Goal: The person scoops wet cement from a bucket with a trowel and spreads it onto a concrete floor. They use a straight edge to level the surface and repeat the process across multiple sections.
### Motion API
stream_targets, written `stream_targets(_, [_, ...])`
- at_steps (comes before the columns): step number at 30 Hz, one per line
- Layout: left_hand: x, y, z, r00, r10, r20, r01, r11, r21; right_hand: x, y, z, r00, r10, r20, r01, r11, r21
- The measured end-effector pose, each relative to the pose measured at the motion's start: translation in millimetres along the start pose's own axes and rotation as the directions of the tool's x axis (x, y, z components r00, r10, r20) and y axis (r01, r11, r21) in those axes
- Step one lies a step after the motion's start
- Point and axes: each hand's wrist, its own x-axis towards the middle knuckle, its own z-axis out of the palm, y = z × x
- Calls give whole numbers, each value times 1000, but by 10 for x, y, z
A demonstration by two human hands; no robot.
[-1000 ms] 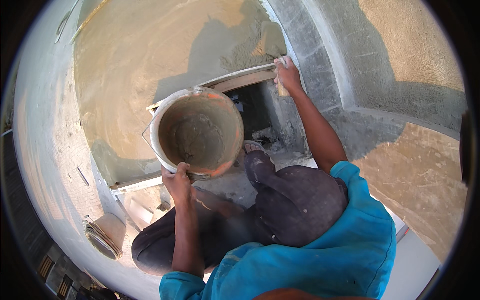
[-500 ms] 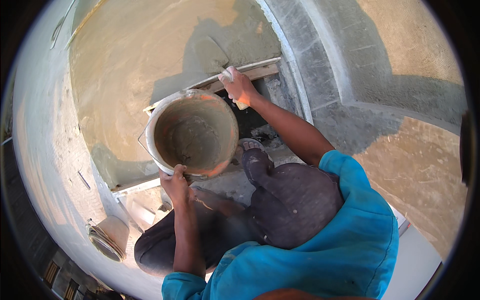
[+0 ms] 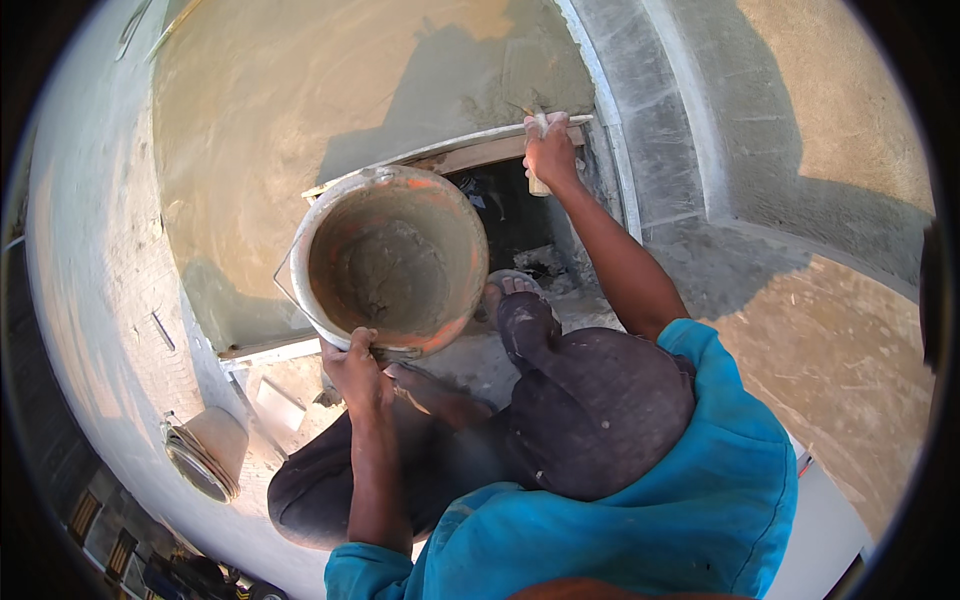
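My left hand (image 3: 358, 372) grips the near rim of a mortar-stained bucket (image 3: 462, 250), which is tipped so that its mouth faces me. Wet grey mortar (image 3: 395, 270) lies inside against the bottom. My right hand (image 3: 550, 150) is closed around the handle of a trowel (image 3: 539, 187), up by the right end of a wooden batten (image 3: 485, 153). The trowel's blade is mostly hidden beyond the hand, at the edge of a freshly spread mortar surface (image 3: 260, 150).
Below the batten is a dark gap (image 3: 510, 215), close to my foot (image 3: 518, 285). A stack of buckets (image 3: 205, 455) lies on its side at lower left, near a pale flat piece (image 3: 280, 405). A raised ledge (image 3: 690, 130) runs along the right.
My right hand has moved to the right along the batten with the trowel, whose blade showed flat on the mortar before. The left hand keeps its hold on the bucket.
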Motion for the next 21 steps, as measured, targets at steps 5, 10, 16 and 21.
stream_targets(5, [-17,2,-64,998,69,4,-68,996,-62,-302,-74,595,969,-236,71,244,962,-126])
stream_targets(10, [6,-11,-224,997,71,-14,-72,994,-82,-570,-535,951,927,-178,331,222,970,-99])
stream_targets(16, [-19,62,-261,996,43,-79,-48,997,-61,-343,-536,818,911,-282,300,306,952,-33])
stream_targets(21, [-8,31,-276,998,45,-38,-48,995,-86,317,-228,67,966,-235,-105,220,965,-142])
